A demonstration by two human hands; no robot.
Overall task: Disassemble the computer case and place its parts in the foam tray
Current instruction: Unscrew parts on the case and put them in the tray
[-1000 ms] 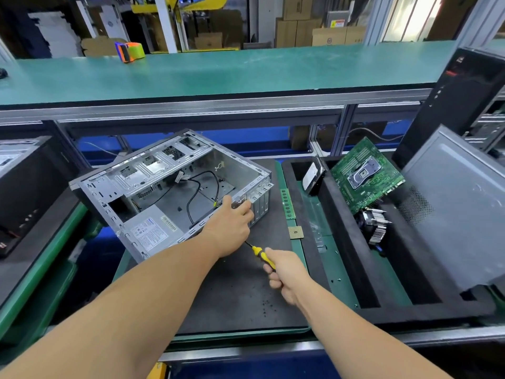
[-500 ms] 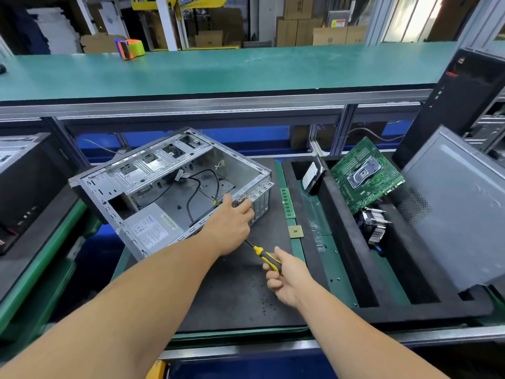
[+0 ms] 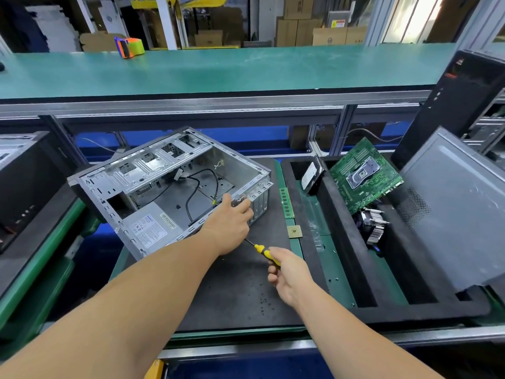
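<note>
Computer case [image 3: 169,187]: opened, side panel off, laid tilted on the black mat [image 3: 232,291]; its rear corner is gripped at the rim by the left hand [image 3: 228,224], thumb inside and fingers curled over the edge.

Screwdriver [image 3: 266,253], yellow-and-black handle: enclosed by the curled fingers of the right hand [image 3: 291,274]; its shaft is pointed toward the case, the tip hidden behind the left hand.

Foam tray [image 3: 338,250]: set just beside the mat on the right. A drive [image 3: 311,175] is stood in its far left slot; a motherboard [image 3: 364,175] is leaned above a heatsink [image 3: 373,225]; a grey panel [image 3: 459,214] is rested over the right side.

Memory stick [image 3: 286,199] and processor chip [image 3: 294,231]: laid along the green strip between mat and tray.

Open mat is left bare before the case, small dark specks scattered on it.

Green bench [image 3: 218,69]: run across behind, a tape dispenser [image 3: 129,47] placed on it.
</note>
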